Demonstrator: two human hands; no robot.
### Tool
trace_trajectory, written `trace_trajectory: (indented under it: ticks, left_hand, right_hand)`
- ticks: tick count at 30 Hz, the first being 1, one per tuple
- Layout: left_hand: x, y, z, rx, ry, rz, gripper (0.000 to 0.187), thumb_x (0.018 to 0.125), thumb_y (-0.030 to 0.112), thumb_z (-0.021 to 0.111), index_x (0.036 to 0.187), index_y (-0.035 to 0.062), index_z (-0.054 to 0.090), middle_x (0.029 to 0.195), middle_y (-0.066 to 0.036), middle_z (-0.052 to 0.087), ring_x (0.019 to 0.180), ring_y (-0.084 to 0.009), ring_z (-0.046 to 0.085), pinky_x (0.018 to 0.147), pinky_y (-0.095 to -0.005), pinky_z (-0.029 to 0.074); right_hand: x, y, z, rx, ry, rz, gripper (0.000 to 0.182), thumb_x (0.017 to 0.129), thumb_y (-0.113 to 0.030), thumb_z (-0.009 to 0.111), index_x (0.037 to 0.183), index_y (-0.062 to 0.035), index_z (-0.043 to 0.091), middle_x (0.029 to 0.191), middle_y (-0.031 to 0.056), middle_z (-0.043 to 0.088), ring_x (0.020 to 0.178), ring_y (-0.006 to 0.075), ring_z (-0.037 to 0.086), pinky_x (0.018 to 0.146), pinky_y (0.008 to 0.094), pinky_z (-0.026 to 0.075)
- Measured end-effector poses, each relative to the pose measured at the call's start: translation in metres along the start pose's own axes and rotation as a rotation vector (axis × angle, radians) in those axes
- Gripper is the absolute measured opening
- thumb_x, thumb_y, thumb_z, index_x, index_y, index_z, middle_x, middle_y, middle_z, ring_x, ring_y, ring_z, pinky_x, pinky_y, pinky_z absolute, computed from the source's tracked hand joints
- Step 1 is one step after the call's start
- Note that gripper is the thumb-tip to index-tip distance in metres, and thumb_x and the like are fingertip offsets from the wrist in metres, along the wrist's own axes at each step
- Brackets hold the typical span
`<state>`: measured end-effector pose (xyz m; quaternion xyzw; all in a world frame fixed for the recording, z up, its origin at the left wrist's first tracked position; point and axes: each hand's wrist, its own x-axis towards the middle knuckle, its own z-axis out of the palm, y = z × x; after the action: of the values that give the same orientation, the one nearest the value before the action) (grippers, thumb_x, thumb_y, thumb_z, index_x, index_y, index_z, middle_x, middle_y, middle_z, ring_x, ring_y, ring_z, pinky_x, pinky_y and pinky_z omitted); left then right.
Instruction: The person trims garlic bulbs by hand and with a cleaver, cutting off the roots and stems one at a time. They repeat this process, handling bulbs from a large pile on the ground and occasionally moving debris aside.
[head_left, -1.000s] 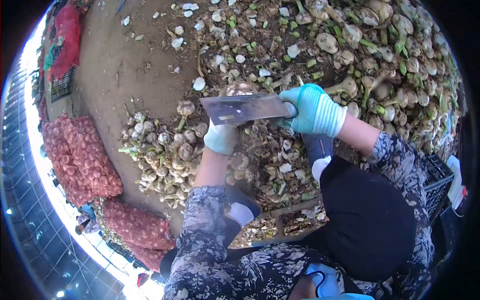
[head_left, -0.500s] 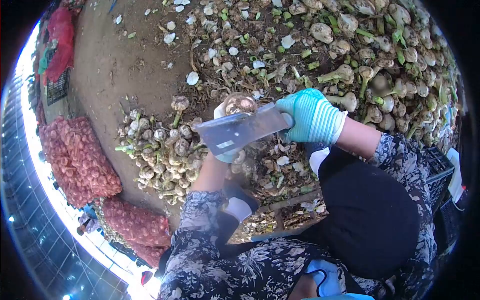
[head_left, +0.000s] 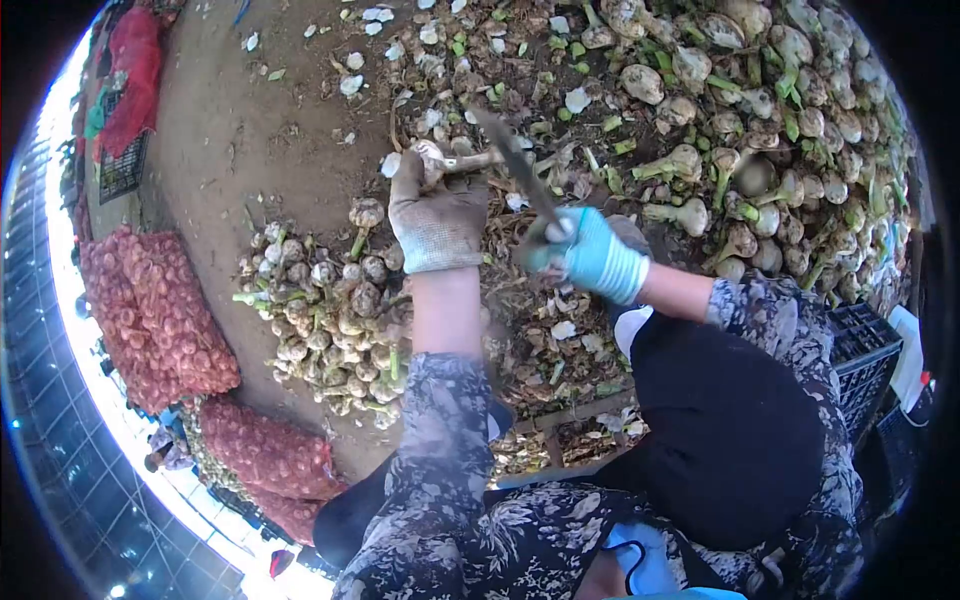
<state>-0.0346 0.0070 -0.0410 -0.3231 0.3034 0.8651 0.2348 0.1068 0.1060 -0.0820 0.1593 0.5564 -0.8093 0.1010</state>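
Note:
In a soiled pale work glove, my left hand (head_left: pixel 438 222) grips a garlic bulb (head_left: pixel 430 160), its stem (head_left: pixel 474 159) pointing right. My right hand (head_left: pixel 590 252), in a teal-striped glove, is closed round the handle of a cleaver (head_left: pixel 516 163). The blade is seen nearly edge-on, slanting up and left, and its flat overlaps the stem's end in this view. Below and left of my left hand lies a heap of garlic bulbs (head_left: pixel 335 320) with short stems.
A large pile of stemmed garlic (head_left: pixel 780 150) spreads over the upper right. Cut stems and papery skins (head_left: pixel 560 120) litter the ground. Filled red mesh sacks (head_left: pixel 155 315) stand at left, a black crate (head_left: pixel 865 345) at right. Far lower left, a person (head_left: pixel 170 447) is visible.
My left hand has moved up with the garlic, whose stem now shows. My right hand has turned the cleaver from flat-on to nearly edge-on and drawn slightly down.

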Motion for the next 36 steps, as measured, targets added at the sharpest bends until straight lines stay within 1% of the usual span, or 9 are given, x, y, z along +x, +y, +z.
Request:
trace_trajectory:
  ticks: [4,14,19,22,28,31,33,35,36]
  left_hand:
    - [0.002,-0.003,-0.016,-0.112,-0.046,-0.048,0.022,0.075,0.029,0.051,0.081,0.0091,0.056,0.090,-0.015,0.057,0.093,-0.0328,0.051,0.087,-0.0555,0.036]
    - [-0.018,-0.008,-0.009,-0.106,0.194,-0.069,0.029,0.076,0.030,0.049,0.057,0.0087,0.044,0.065,-0.012,0.051,0.073,-0.0294,0.049,0.086,-0.0536,0.034]
    - [-0.033,-0.004,0.007,-0.319,0.256,-0.145,0.026,0.080,0.032,0.045,0.078,0.0061,0.049,0.079,-0.013,0.050,0.084,-0.0313,0.050,0.087,-0.0570,0.035]
    - [-0.055,-0.023,0.039,-0.037,-0.461,-0.087,0.038,0.082,0.038,0.051,0.099,0.0037,0.050,0.095,-0.014,0.053,0.092,-0.0243,0.052,0.089,-0.0413,0.042]
    - [-0.034,0.001,0.031,1.311,-0.130,1.401,0.052,0.060,0.011,0.069,0.107,-0.0013,0.051,0.090,-0.015,0.058,0.083,-0.0238,0.056,0.077,-0.0350,0.047]
    - [0.026,0.071,-0.049,1.683,0.897,0.840,0.083,0.052,0.020,0.075,0.124,0.0010,0.037,0.113,-0.023,0.047,0.097,-0.0343,0.052,0.085,-0.0385,0.044]
    - [0.064,0.099,-0.096,1.916,1.031,0.341,0.096,0.055,0.035,0.077,0.132,0.0063,0.028,0.130,-0.024,0.034,0.114,-0.0348,0.043,0.092,-0.0400,0.041]
    - [0.077,0.095,-0.119,1.817,0.861,0.434,0.030,0.084,0.024,0.046,0.099,-0.0020,0.050,0.095,-0.010,0.053,0.070,-0.0222,0.055,0.069,-0.0305,0.047]
    - [0.084,0.093,-0.122,1.582,0.636,0.419,0.028,0.084,0.023,0.046,0.097,-0.0020,0.050,0.091,-0.010,0.052,0.069,-0.0219,0.053,0.068,-0.0314,0.047]
  right_hand:
    - [0.008,0.000,0.017,-0.070,0.110,0.081,0.024,0.069,-0.017,0.072,0.073,-0.0011,0.056,0.059,-0.0008,0.053,0.056,0.0052,0.045,0.051,0.0238,0.042]
    - [0.012,0.008,0.022,-0.195,0.235,-0.020,0.021,0.070,-0.012,0.069,0.071,-0.0008,0.051,0.056,-0.0013,0.046,0.054,0.0063,0.038,0.049,0.0255,0.039]
    - [0.013,0.008,0.011,-0.323,0.141,0.153,0.020,0.072,-0.014,0.067,0.086,-0.0032,0.058,0.060,0.0001,0.048,0.054,0.0109,0.045,0.051,0.0250,0.041]
    - [0.004,0.033,-0.002,-0.383,0.031,0.203,0.017,0.074,-0.013,0.063,0.087,-0.0035,0.059,0.067,0.0047,0.055,0.057,0.0137,0.052,0.050,0.0291,0.044]
    - [0.016,0.059,-0.032,-0.185,0.201,0.199,0.016,0.072,-0.010,0.068,0.072,-0.0033,0.052,0.063,-0.0001,0.052,0.058,0.0103,0.048,0.054,0.0275,0.043]
    - [0.009,0.050,-0.031,-0.186,0.300,0.348,0.018,0.073,-0.011,0.070,0.080,-0.0009,0.056,0.074,0.0067,0.060,0.066,0.0138,0.057,0.060,0.0296,0.047]
    - [0.007,0.052,-0.024,-0.344,0.259,0.366,0.019,0.073,-0.012,0.070,0.081,-0.0014,0.057,0.073,0.0054,0.059,0.065,0.0124,0.056,0.059,0.0281,0.047]
    - [0.010,0.054,-0.026,-0.383,0.233,0.334,0.023,0.071,-0.015,0.072,0.079,-0.0018,0.055,0.071,0.0030,0.055,0.063,0.0112,0.051,0.057,0.0269,0.044]
    - [0.012,0.061,-0.034,-0.341,0.224,0.301,0.027,0.070,-0.019,0.074,0.077,-0.0019,0.053,0.069,0.0011,0.052,0.062,0.0108,0.045,0.057,0.0265,0.041]
